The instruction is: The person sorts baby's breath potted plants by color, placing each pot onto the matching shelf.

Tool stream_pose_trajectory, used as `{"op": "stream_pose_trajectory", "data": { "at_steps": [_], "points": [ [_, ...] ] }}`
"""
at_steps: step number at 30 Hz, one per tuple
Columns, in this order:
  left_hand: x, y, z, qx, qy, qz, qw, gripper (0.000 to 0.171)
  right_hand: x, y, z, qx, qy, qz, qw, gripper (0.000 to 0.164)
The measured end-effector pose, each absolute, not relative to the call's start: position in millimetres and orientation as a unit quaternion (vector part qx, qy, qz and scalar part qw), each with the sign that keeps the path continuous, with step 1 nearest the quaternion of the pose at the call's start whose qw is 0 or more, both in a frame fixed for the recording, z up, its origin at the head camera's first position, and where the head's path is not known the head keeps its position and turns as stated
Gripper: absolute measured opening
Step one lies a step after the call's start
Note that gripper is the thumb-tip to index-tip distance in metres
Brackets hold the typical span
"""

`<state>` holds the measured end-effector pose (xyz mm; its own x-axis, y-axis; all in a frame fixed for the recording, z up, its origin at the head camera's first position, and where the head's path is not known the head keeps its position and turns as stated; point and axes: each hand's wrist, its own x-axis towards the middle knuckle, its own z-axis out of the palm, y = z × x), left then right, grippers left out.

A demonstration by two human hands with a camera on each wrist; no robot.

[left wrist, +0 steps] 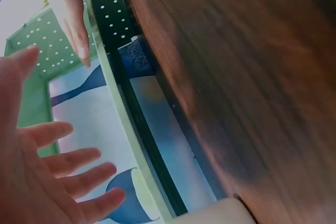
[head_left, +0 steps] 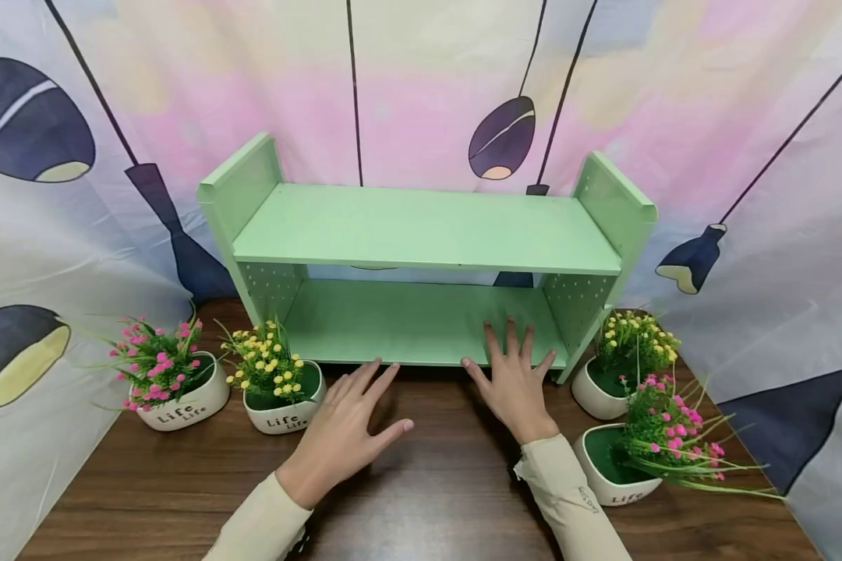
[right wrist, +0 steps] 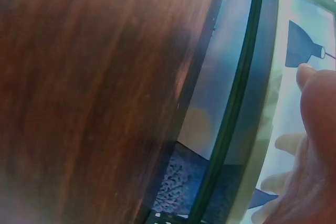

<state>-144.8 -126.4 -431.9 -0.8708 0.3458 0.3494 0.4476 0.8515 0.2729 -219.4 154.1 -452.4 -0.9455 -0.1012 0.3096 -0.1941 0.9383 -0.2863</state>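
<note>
A light green two-tier shelf with dotted side panels stands on the wooden table. My left hand, fingers straight and thumb spread, is at the front edge of its lower board, left of centre. Further right, my right hand has its fingers spread over the same board. Neither hand holds anything; whether the fingertips touch the board I cannot tell. In the left wrist view the left palm faces the shelf. The right wrist view shows part of the right hand beside the shelf's pale edge.
Left of the shelf stand white pots with pink flowers and yellow flowers. On the right are another yellow-flowered pot and a pink-flowered pot by the right forearm. A patterned curtain hangs behind the wooden table.
</note>
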Motion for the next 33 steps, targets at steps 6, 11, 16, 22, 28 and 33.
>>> {"op": "stream_pose_trajectory", "data": {
  "at_steps": [6,11,16,22,28,33],
  "points": [
    [-129,-138,-433,-0.217,-0.938,-0.181,0.199,0.065,-220,156,-452,0.068,-0.972,0.165,0.154,0.078],
    [-115,-151,-432,-0.200,-0.930,-0.189,0.243,0.044,-222,159,-454,0.058,-0.972,0.168,0.154,0.077],
    [-104,-172,-428,-0.151,-0.933,-0.194,0.262,0.028,-224,157,-456,0.063,-0.972,0.167,0.152,0.078],
    [-95,-206,-424,-0.101,-0.940,-0.193,0.261,0.015,-223,154,-457,0.068,-0.972,0.165,0.153,0.077],
    [-89,-239,-427,-0.048,-0.948,-0.197,0.245,0.016,-223,152,-457,0.074,-0.972,0.158,0.159,0.077],
    [-97,-257,-430,-0.037,-0.955,-0.190,0.227,0.026,-221,153,-455,0.074,-0.971,0.154,0.169,0.077]
  ]
}}
